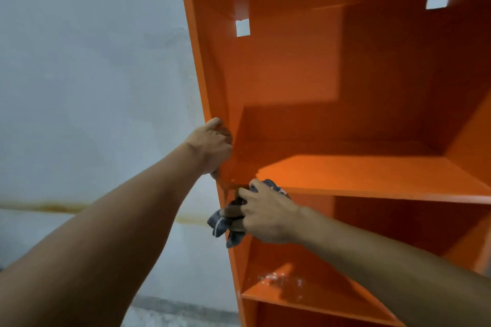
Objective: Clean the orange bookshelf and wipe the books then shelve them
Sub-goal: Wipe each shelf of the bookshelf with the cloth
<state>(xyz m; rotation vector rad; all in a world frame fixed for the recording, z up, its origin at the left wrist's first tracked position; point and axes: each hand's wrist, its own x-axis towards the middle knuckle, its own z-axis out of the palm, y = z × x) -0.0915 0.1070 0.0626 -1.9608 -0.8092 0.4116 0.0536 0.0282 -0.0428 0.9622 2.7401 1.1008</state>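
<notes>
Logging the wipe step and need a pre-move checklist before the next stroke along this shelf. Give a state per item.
1. Cloth held: ok. The right hand grips the cloth.
2. Unit steadied: ok. The left hand holds the bookshelf's side panel.
3. Cloth touching the surface: cannot tell. It sits at the front left corner of the shelf board, and the hand hides the contact.
4. Stroke path: ok. No object shows on that board.
5. Lower shelf clean: not ok. It has a whitish wet patch.
6. Books at hand: cannot tell. None are in view.
</notes>
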